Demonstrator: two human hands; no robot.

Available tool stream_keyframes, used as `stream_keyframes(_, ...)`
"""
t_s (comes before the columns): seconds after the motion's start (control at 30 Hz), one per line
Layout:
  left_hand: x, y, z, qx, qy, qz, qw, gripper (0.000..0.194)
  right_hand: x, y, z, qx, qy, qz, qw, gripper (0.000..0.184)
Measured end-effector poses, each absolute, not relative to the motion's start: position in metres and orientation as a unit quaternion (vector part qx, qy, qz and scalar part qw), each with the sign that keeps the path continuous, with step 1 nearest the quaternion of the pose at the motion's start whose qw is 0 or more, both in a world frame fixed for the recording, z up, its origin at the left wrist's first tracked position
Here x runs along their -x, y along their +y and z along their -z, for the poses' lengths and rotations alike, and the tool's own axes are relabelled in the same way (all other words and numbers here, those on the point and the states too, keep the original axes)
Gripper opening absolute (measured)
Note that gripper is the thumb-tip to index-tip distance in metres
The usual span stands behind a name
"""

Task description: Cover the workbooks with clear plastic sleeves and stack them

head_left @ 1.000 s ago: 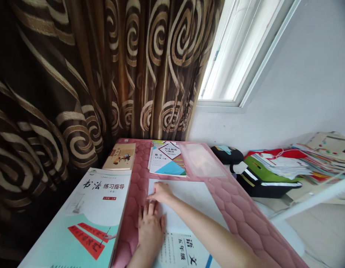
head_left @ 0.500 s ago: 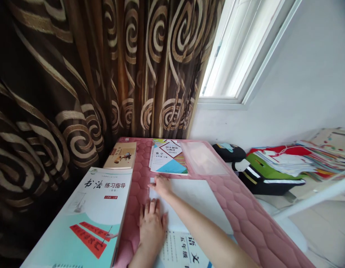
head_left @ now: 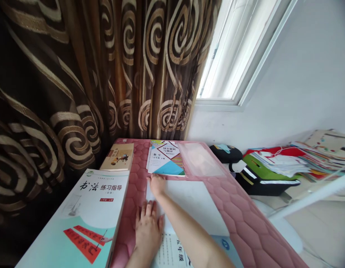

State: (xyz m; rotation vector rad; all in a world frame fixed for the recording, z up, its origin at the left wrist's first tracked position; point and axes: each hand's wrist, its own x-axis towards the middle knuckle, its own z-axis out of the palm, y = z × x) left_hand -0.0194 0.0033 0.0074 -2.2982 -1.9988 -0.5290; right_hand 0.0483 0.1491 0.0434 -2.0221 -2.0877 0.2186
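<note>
Paper (head_left: pixel 193 204) lies flat, plain white (faintly greyish), hands (head_left: pixel 148 227) along its left.

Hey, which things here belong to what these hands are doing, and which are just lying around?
Apparently in use:
White sheet, with the right hand at its far left corner and the left hand at its left edge
Fifth-grade booklet, at the sheet's near side

Apparently lying around:
Calligraphy book
Tan book
Math book
Translucent sheet
Black case
</note>
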Motion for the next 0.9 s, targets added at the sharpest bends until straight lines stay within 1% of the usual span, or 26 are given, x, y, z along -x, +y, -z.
stream_keyframes(0.07,0.02,0.004,-0.009,0.745,-0.647,0.162,0.022,0.041,-0.049,0.135,-0.04,0.673,-0.726,-0.066,0.129,0.032)
stream_keyframes(0.13,0.02,0.004,-0.01,0.747,-0.645,0.157,0.022,0.04,-0.06,0.119,-0.034,0.634,-0.758,-0.073,0.136,0.033)
stream_keyframes(0.2,0.02,0.004,-0.012,0.754,-0.637,0.158,0.029,0.04,-0.083,0.101,-0.027,0.577,-0.801,-0.093,0.134,0.041)
stream_keyframes(0.27,0.02,0.005,-0.014,0.76,-0.628,0.16,0.042,0.041,-0.119,0.082,-0.02,0.539,-0.826,-0.112,0.119,0.053)
stream_keyframes(0.33,0.02,0.005,-0.015,0.763,-0.624,0.155,0.057,0.042,-0.163,0.063,-0.016,0.554,-0.818,-0.128,0.09,0.06)
stream_keyframes(0.43,0.021,0.005,-0.018,0.767,-0.623,0.136,0.072,0.043,-0.229,0.037,-0.017,0.618,-0.769,-0.153,0.055,0.064)
stream_keyframes(0.53,0.017,0.003,-0.019,0.762,-0.632,0.105,0.09,0.044,-0.275,0.02,-0.021,0.647,-0.741,-0.172,0.057,0.066)
stream_keyframes(0.63,-0.004,-0.001,-0.02,0.749,-0.652,0.053,0.109,0.047,-0.289,0.012,-0.021,0.645,-0.739,-0.177,0.079,0.066)
stream_keyframes(0.7,-0.03,-0.001,-0.023,0.764,-0.64,0.014,0.083,0.05,-0.288,0.012,-0.019,0.648,-0.737,-0.163,0.097,0.063)
stream_keyframes(0.77,-0.063,0.004,-0.028,0.803,-0.596,-0.008,0.018,0.051,-0.285,0.016,-0.019,0.651,-0.736,-0.146,0.115,0.059)
stream_keyframes(0.9,-0.125,0.021,-0.037,0.872,-0.478,0.028,-0.099,0.053,-0.293,0.031,-0.023,0.647,-0.729,-0.134,0.177,0.046)
